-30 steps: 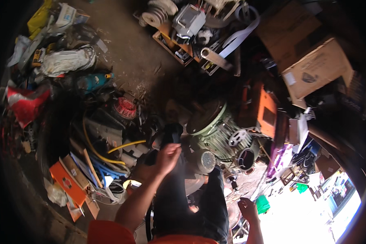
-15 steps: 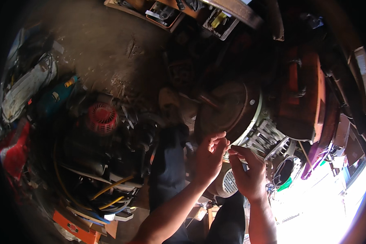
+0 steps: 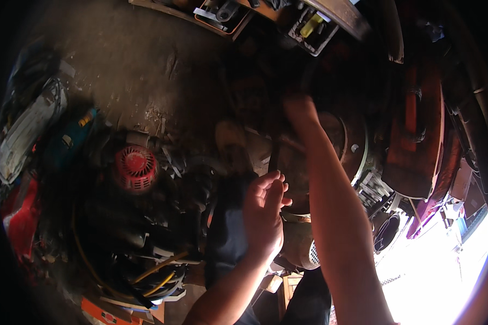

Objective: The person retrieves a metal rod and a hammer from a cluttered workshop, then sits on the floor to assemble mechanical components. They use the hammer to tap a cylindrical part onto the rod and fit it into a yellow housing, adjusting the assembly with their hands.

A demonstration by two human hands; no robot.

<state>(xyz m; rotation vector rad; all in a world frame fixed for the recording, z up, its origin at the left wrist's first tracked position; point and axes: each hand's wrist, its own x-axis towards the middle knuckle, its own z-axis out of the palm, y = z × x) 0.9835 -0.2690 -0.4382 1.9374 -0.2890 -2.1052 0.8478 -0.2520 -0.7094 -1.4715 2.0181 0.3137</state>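
On the far left I see a white bundle point(image 3: 30, 127) lying on the floor point(image 3: 130, 65), with a teal power drill point(image 3: 70, 138) just beside it. Next comes a small engine with a red fan cover point(image 3: 134, 167), and yellow cables point(image 3: 157, 273) curl below it. Toward the middle, my left hand point(image 3: 263, 214) hovers over a dark blue cloth point(image 3: 228, 238); its fingers point(image 3: 271, 181) are curled with the tips drawn together, pinching the lower end of a thin dark rod point(image 3: 274, 154) as far as I can tell (the spot is dim and blurred). To its right sits the big round motor housing point(image 3: 336, 157), its metal rim catching light. My right hand point(image 3: 301, 111) reaches up onto the top of that housing; it is smeared by motion, so I cannot tell how far its fingers are closed. Further right stands an orange machine casing point(image 3: 417, 135).
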